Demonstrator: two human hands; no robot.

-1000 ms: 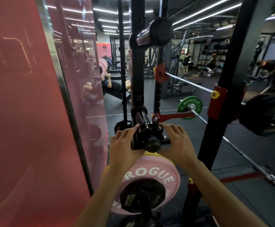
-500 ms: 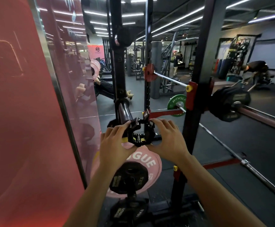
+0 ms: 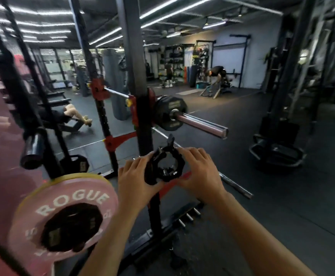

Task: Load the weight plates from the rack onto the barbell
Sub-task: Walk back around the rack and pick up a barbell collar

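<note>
Up and behind the fingers [image 3: 194, 154]: a tall black steel rack post with red hooks [image 3: 136, 62]. Beside the post, the long shiny steel barbell [image 3: 200, 124], resting across the red hooks. One round black weight plate [image 3: 169, 114] already on it, close to the post. Bare silver sleeve of the bar poking out to the right, free end well up and to the right of the fingers. Long line of the bar running from the post out toward that free end.

Down and to the left of the fingers: a big pink round plate with white letters [image 3: 67, 212], sitting on a rack peg, with a smaller black plate [image 3: 71, 226] in front of it. Farther left, a short black empty peg [image 3: 32, 148].

Between both hands: a black plastic ring-shaped bar collar with a little lever [image 3: 165, 163]. Left hand [image 3: 132, 180] curled round the left side of the ring, gripping it. Right hand [image 3: 200, 174] wrapped on the right side, fingertips on top, gripping it too. Ring held up in the air, touching no bar.

Likely next: either slide the ring over the free end of the bar, or put it down and fetch another plate. Hard to say which. For the bar, up and to the right is the way, and the right hand is nearer to that end. Hole of the ring must line up with the long line of the bar first.
</note>
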